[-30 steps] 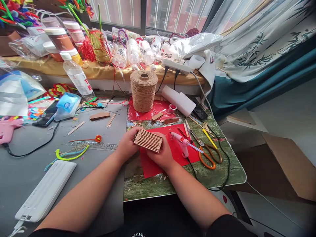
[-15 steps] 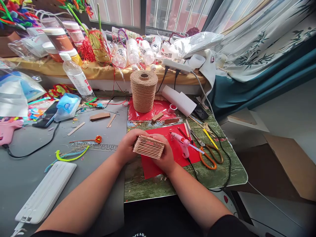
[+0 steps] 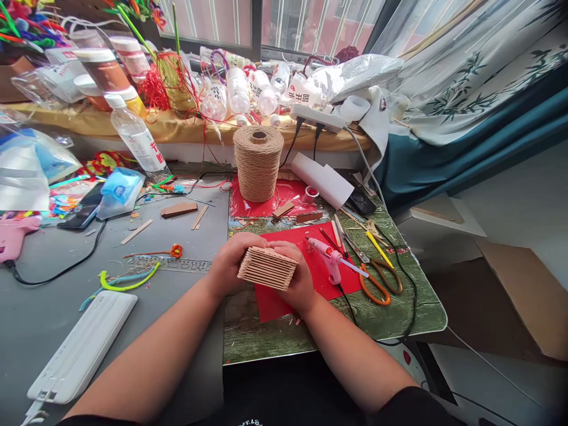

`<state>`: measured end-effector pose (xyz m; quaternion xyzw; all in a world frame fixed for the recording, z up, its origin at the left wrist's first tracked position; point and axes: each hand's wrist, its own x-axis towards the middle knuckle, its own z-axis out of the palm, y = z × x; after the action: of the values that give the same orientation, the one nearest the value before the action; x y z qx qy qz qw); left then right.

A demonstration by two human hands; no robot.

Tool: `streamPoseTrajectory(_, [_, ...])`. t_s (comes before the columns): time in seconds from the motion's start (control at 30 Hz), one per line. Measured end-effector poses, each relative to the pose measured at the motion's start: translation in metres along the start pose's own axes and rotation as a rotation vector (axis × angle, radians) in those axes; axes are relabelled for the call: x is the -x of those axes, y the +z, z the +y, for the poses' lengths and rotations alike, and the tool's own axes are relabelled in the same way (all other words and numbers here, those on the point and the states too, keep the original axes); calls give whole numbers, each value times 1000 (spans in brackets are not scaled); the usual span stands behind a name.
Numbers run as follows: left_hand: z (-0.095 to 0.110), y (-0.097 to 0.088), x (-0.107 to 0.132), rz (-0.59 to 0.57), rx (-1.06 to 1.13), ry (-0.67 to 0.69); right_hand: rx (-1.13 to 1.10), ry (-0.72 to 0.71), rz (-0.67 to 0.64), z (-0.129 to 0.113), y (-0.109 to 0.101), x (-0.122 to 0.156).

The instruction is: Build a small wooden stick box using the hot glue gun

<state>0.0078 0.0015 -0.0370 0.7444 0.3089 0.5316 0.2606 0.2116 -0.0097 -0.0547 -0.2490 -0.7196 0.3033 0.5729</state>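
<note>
Both hands hold a small panel of glued wooden sticks point(image 3: 267, 268) above a red paper sheet point(image 3: 310, 278). My left hand point(image 3: 228, 260) grips its left end, fingers curled over the top. My right hand point(image 3: 298, 278) clasps the right end, thumb and fingers wrapped round it. The panel is tilted with its ribbed face towards me. A pink glue gun point(image 3: 327, 255) lies just right of my right hand on the red sheet.
A big spool of jute twine point(image 3: 258, 163) stands behind on the green mat point(image 3: 399, 313). Orange-handled scissors point(image 3: 375, 278), loose sticks, a white paper roll point(image 3: 323, 177) lie right. A ruler point(image 3: 177, 262), water bottle point(image 3: 137, 139), white flat box point(image 3: 80, 349) sit left on the grey table.
The stick panel has been tipped up and turned slightly towards me; both hands have closed in over its top edge.
</note>
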Motion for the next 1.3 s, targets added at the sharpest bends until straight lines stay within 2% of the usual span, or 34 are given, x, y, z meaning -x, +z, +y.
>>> streamPoseTrajectory(0.37, [6, 0, -2, 1, -24, -13, 31, 7, -1, -2, 0, 1])
streamPoseTrajectory(0.53, [6, 6, 1, -30, -81, -6, 92, 37, 118, -3, 4, 7])
streamPoseTrajectory(0.67, [9, 14, 3, 7, -114, 14, 99, 61, 218, -5, 7, 9])
streamPoseTrajectory(0.8, [11, 18, 4, 29, -119, 18, 99, 72, 263, -9, 10, 7])
streamPoseTrajectory(1.07, [13, 18, 4, 60, -82, 10, 102, 63, 271, -11, 11, 7])
streamPoseTrajectory(1.3, [8, 18, 6, 31, -99, -15, 78, 61, 253, -10, 7, 6])
